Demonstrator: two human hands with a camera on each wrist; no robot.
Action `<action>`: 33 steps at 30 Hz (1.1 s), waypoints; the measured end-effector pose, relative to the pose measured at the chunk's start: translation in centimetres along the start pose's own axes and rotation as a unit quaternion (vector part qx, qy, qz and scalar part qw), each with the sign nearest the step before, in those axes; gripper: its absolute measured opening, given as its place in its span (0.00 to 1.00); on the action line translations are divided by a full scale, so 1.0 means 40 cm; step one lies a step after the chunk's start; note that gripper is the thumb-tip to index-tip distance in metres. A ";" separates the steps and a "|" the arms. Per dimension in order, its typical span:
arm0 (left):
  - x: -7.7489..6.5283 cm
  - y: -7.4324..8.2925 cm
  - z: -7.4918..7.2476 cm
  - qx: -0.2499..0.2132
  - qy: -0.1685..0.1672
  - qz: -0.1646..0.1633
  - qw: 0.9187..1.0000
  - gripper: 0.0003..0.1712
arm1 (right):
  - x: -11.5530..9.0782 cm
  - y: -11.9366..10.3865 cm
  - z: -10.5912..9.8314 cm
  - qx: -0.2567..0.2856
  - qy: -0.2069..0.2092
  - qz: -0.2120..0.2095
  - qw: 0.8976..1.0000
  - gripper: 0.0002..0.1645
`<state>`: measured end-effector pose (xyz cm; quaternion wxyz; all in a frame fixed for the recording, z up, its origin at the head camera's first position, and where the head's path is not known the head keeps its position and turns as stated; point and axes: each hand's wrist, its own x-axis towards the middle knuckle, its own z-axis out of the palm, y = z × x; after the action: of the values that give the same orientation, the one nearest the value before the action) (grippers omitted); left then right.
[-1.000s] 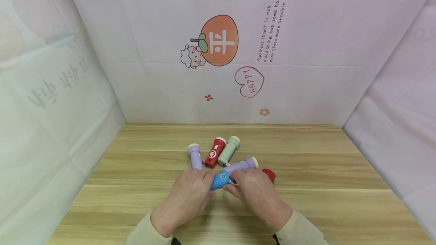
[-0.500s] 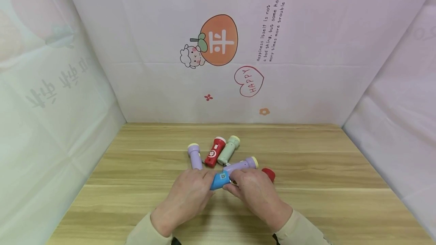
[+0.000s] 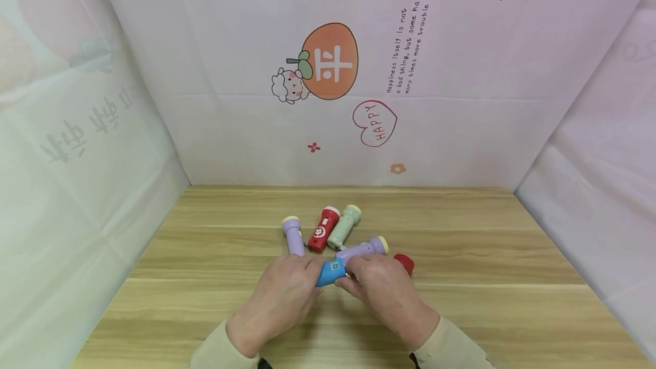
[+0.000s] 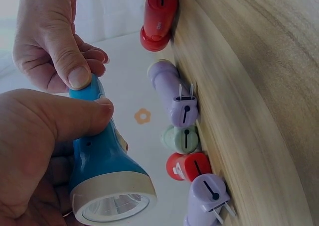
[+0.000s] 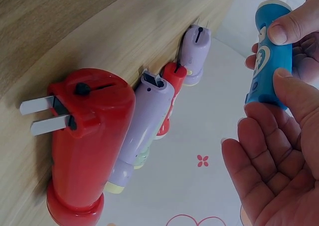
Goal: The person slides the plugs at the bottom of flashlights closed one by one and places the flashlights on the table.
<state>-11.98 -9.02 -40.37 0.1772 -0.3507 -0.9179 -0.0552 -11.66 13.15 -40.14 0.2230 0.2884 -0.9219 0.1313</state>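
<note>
A blue flashlight [image 3: 330, 273] is held above the table between both hands. My left hand [image 3: 284, 295] grips its body, thumb across it, close to the cream-rimmed lamp head [image 4: 113, 198] seen in the left wrist view. At the tail end, my right hand [image 3: 386, 289] pinches the flashlight with its thumb [image 5: 294, 89] and fingertips. Just behind the hands lie a purple flashlight [image 3: 363, 249] on the right and another purple flashlight [image 3: 294, 237] on the left. In the head view, fingers cover much of the blue flashlight.
Between the purple ones, a red flashlight [image 3: 324, 229] and a pale green flashlight [image 3: 345, 226] lie on the wooden table [image 3: 215, 232]. Another red flashlight [image 5: 92, 141], metal plug prongs folded out, lies beside the right hand. White printed cloth [image 3: 451, 130] closes off the back and sides.
</note>
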 end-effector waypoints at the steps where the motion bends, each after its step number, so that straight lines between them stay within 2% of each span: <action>1: 0.000 0.000 0.001 0.000 0.001 0.000 1.000 0.24 | 0.000 0.000 0.000 -0.001 0.000 0.000 1.000 0.19; 19: -0.001 -0.001 0.003 -0.006 -0.002 -0.004 1.000 0.24 | 0.000 -0.004 0.002 -0.006 0.002 0.001 1.000 0.19; 28: -0.001 -0.002 0.002 -0.009 -0.006 -0.007 1.000 0.26 | -0.002 -0.008 0.004 -0.009 0.019 -0.004 1.000 0.21; 33: 0.000 -0.004 0.002 -0.003 0.002 -0.005 1.000 0.24 | -0.003 -0.008 0.008 -0.023 0.033 -0.013 0.999 0.22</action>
<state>-12.12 -9.11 -40.46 0.1781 -0.3464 -0.9191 -0.0593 -11.49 12.82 -40.41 0.2614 0.2907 -0.9129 0.1170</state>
